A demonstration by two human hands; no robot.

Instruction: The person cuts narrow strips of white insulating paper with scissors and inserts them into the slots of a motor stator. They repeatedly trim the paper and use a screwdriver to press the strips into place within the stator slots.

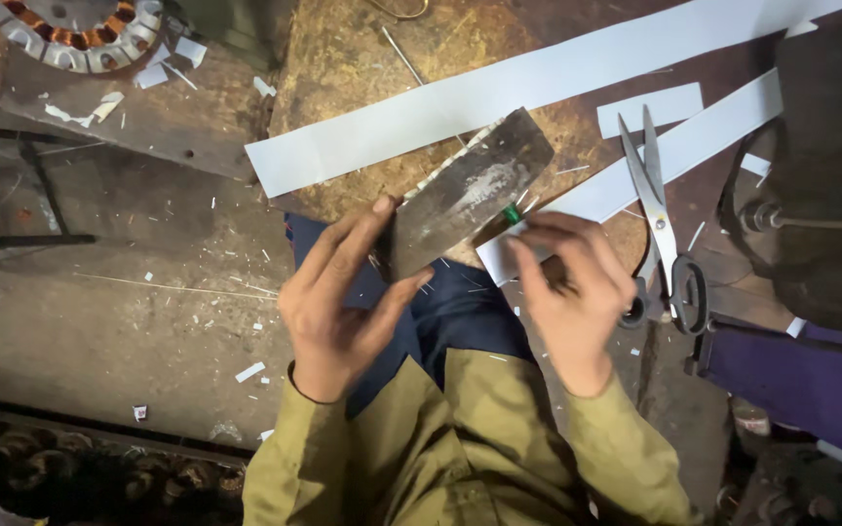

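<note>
At the near edge of my worn wooden tabletop (363, 78), with scissors (663, 229) close by at right, my left hand (343, 292) clasps the tilted flat metal block (465, 195) with its grip partly closed, while my right hand (572, 282) pinches a small green piece (511, 213) against the block's lower corner.

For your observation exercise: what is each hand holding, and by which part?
Left hand grips the dark metal block by its lower end; right hand pinches a small green piece beside it.
</note>
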